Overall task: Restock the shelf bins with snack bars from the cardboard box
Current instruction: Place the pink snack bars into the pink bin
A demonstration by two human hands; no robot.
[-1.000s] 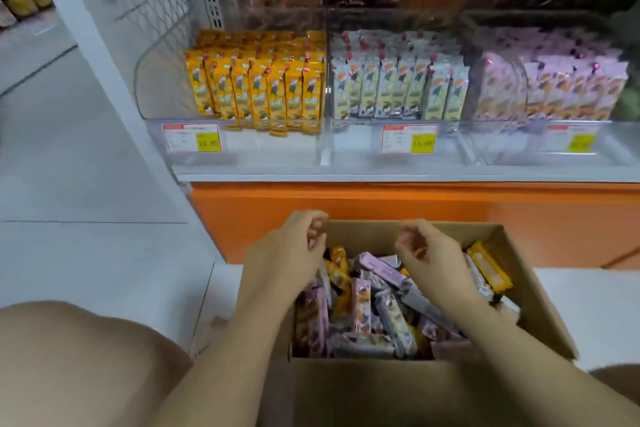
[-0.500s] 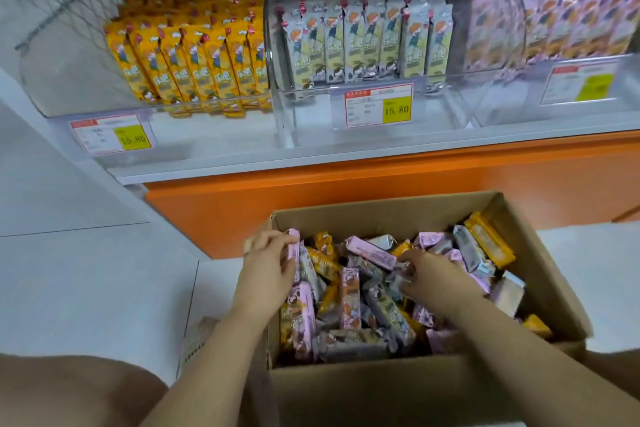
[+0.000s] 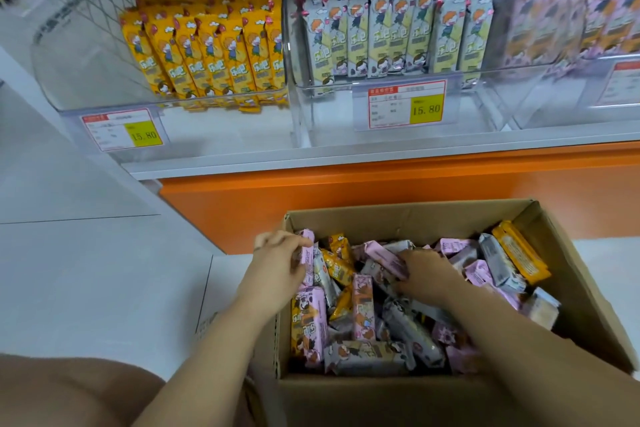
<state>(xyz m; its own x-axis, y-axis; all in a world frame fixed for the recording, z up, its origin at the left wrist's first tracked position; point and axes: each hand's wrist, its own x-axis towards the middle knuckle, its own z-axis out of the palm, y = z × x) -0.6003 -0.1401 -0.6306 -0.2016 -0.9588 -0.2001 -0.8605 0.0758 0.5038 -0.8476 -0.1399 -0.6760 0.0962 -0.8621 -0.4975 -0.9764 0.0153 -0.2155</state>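
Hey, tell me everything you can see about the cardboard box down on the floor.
The cardboard box is plain brown corrugated card, open at the top. It sits on the pale floor, close in front of the shelf's orange base. It holds a loose jumble of snack bars in pink, grey and yellow wrappers. Both hands are inside: the left hand grips a pink bar by the left wall, and the right hand reaches into the middle of the pile.

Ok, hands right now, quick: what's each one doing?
Left hand: closed, gripping a pink bar at the left wall of the box.
Right hand: down against a second pink bar; grip cannot be told.
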